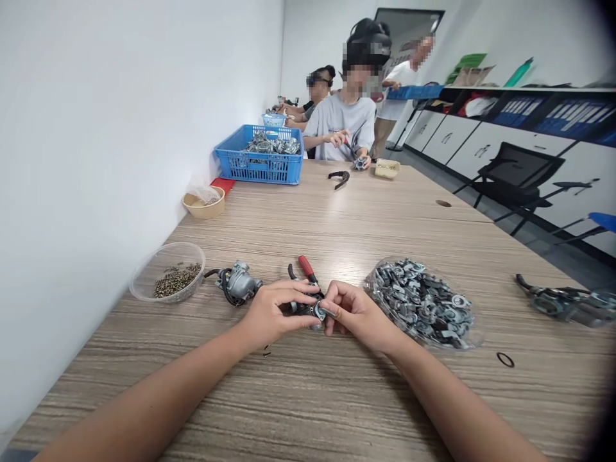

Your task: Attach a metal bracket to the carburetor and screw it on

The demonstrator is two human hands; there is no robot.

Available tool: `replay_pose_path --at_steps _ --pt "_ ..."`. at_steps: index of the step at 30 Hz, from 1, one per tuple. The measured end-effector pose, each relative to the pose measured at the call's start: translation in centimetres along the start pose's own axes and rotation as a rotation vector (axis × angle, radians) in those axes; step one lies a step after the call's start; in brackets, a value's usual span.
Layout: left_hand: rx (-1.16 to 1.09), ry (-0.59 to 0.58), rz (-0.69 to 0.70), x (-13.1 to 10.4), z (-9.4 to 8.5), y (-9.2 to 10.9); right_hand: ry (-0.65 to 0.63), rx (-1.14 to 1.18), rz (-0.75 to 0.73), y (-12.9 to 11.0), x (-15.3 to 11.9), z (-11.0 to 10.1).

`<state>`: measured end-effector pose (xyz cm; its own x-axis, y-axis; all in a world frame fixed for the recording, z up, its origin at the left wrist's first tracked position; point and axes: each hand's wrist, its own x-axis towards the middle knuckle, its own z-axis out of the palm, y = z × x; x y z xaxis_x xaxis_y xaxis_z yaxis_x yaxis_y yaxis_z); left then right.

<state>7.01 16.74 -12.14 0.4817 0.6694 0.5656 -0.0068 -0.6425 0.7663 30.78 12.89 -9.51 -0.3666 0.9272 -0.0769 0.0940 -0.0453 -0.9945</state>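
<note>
Between my hands, on the table, is a carburetor (315, 310), partly hidden by my fingers. My left hand (276, 308) is closed around it from the left, fingers over the top and thumb underneath. From the right, my right hand (353, 314) pinches at a small grey metal part at the carburetor's near end; I cannot make out its exact shape. Just behind lies a screwdriver (308, 269) with a red handle. A second carburetor (239, 283) with a black hose rests left of my left hand. Two small screws (267, 351) lie close to my left wrist.
At left stands a clear bowl (139, 282) of brass screws; at right, a clear tray (474, 340) heaped with metal parts. A black ring (505, 359) and another carburetor (572, 305) lie far right. A blue crate (260, 172) stands farther back, near a co-worker (344, 122) handling a metal part.
</note>
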Motion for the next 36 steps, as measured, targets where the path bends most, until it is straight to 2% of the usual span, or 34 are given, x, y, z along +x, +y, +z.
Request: replay_pose_path --at_steps 12,20,23,26,28,31,34,36 --pt "0.075 -0.092 0.007 0.6 -0.4 0.0 0.035 -0.021 -0.048 0.2 0.1 -0.3" --pt "0.115 -0.226 -0.059 1.6 -1.1 1.2 0.074 -0.127 -0.098 0.1 0.5 -0.2" --pt "0.103 -0.234 -0.071 1.7 -1.3 1.3 0.16 -0.207 -0.167 -0.6 0.3 -0.6" --pt "0.098 -0.25 -0.067 1.7 -1.3 1.2 0.331 -0.288 -0.281 -2.1 -0.7 -0.5" --pt "0.096 -0.258 -0.049 1.7 -1.4 1.0 0.366 -0.414 -0.375 -3.2 -1.8 0.8" --pt "0.063 -0.271 -0.029 1.7 -1.5 0.6 0.147 -0.794 -0.558 -3.8 -3.4 4.4" --pt "0.038 -0.25 -0.061 1.8 -1.6 0.4 -0.038 -1.003 -0.563 -2.6 -4.0 8.3" --pt "0.028 -0.237 -0.083 1.8 -1.6 0.4 -0.061 -1.09 -0.526 -1.4 -3.9 9.9"
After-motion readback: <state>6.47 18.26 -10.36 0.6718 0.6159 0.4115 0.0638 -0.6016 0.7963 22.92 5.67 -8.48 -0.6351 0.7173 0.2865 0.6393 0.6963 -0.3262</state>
